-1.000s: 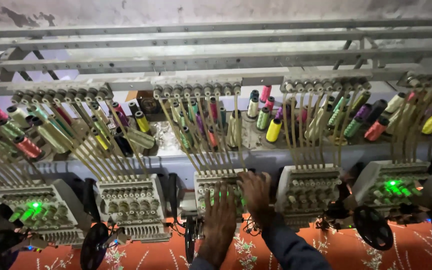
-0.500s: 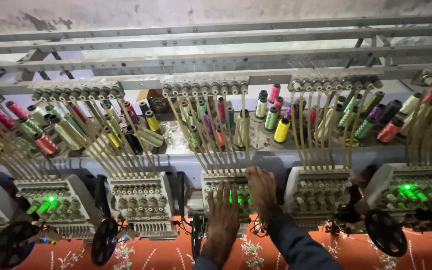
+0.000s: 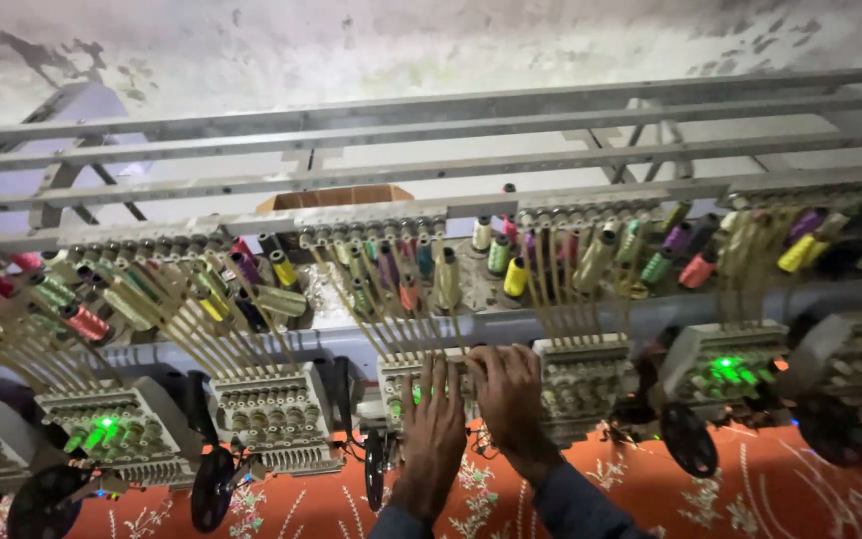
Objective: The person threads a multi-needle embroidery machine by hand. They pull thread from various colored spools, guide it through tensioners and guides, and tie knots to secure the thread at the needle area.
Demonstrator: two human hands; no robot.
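Both of my hands reach up to one embroidery head [image 3: 399, 384] in the middle of a long multi-head machine. My left hand [image 3: 434, 434] lies flat over the front of that head, fingers spread and pointing up. My right hand [image 3: 507, 391] rests beside it on the head's upper right part, fingers curled over the thread guides. I cannot tell whether the fingertips pinch a thread. Thin yellowish threads [image 3: 391, 309] run down from the spool rack to this head.
Neighbouring heads stand left [image 3: 276, 414] and right [image 3: 586, 379], some with green lights [image 3: 728, 369]. Many coloured thread spools [image 3: 516, 276] sit on the rack above. Orange fabric with white floral stitching [image 3: 750, 489] stretches below. Black handwheels [image 3: 688, 437] hang between heads. Grey metal rails [image 3: 431, 135] cross above.
The view has shifted so the machine sits further right in the frame. My hands stay on the same head, the right one curling a little higher.
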